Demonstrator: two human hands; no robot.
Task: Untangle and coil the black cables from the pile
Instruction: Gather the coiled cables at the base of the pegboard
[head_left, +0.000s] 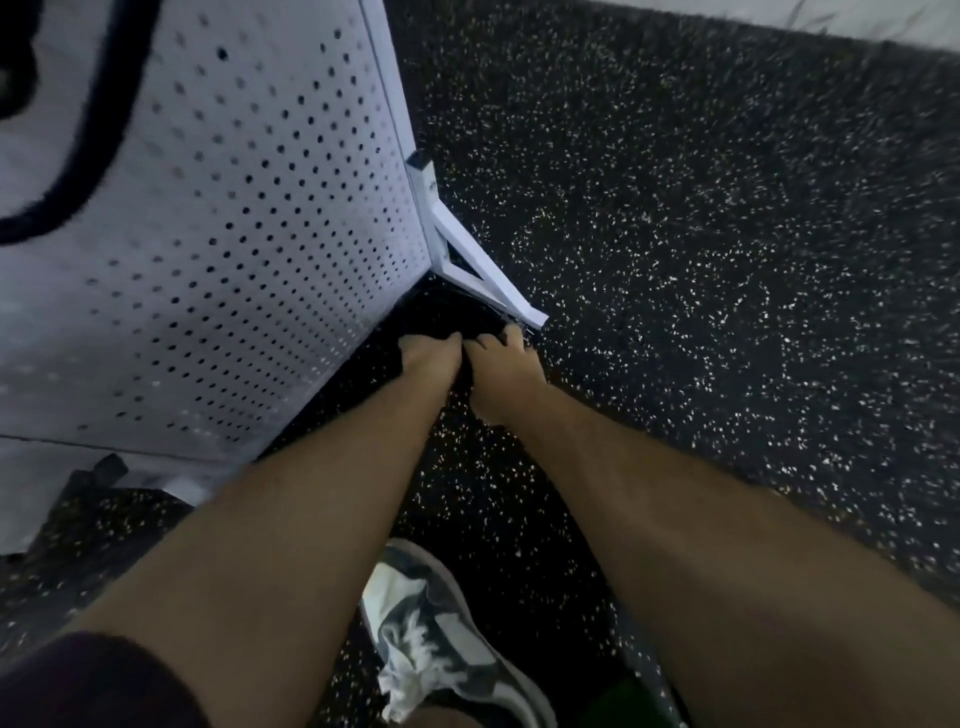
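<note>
**Both hands down in a dark pile at the foot of the panel**

The left hand and right hand sit side by side, fingertips sunk into the blurred pile of black cables. Whether either hand grips anything cannot be told. The pile lies on the black speckled rubber floor, against the white perforated metal panel and its white angled metal foot. A grey-and-white sneaker stands below.

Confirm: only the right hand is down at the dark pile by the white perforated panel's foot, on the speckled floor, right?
Not quite. The head view shows both hands there: the left hand and the right hand reach side by side into the dark pile by the foot of the white perforated panel, on the speckled floor.
</note>
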